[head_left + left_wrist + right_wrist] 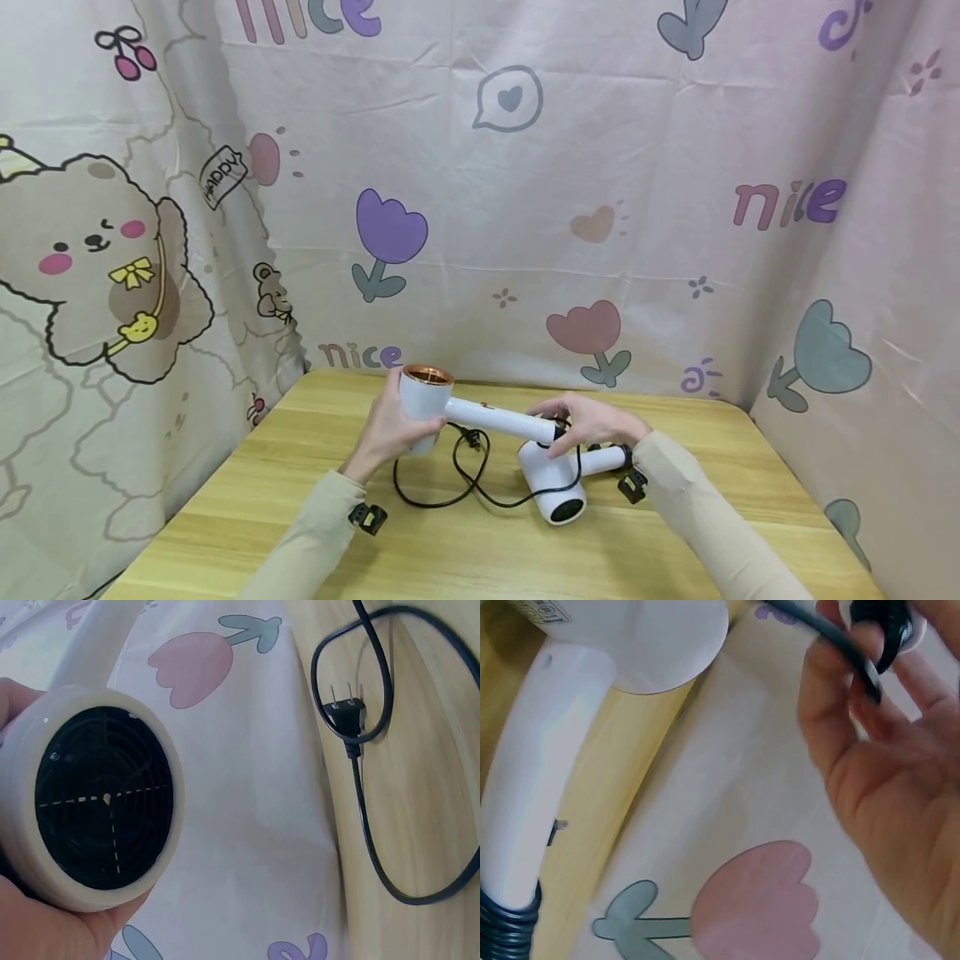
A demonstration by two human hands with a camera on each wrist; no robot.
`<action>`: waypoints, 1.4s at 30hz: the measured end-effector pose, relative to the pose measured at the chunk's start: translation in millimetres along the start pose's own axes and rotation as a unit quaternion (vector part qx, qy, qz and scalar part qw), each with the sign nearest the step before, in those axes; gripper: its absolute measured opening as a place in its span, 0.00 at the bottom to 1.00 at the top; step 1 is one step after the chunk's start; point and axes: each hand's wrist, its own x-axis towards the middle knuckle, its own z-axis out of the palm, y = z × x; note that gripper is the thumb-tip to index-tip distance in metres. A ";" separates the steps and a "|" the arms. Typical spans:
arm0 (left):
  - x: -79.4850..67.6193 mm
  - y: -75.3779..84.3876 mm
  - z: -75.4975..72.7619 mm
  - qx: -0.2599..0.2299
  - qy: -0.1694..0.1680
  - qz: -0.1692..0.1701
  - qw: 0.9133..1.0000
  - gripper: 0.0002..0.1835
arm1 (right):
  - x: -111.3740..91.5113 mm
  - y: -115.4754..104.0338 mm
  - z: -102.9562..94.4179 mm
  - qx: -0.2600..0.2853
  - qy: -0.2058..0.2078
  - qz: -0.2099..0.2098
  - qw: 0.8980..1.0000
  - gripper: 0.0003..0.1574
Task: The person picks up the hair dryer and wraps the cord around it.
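My left hand (393,425) grips a white hair dryer (426,400) by its head, raised over the table, with the copper-rimmed end facing up. In the left wrist view its dark round grille (105,799) faces the camera. Its handle (498,418) points right, to my right hand (592,423). The right fingers curl around the black power cord (832,637) at the handle's end. From there the cord loops down over a second white hair dryer (551,483), which lies on the table below my right hand. Black cord is coiled around that one's handle end (506,922).
The wooden table (450,550) carries the loose loop of cord, and its two-pin plug (346,716) lies toward the back. A printed cloth (487,208) hangs behind the table and along both sides.
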 end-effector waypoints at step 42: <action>-2.6 -6.4 14.7 -0.023 0.176 -0.008 0.984 0.49 | 28.4 -5.3 23.2 0.517 0.183 0.089 0.832 0.15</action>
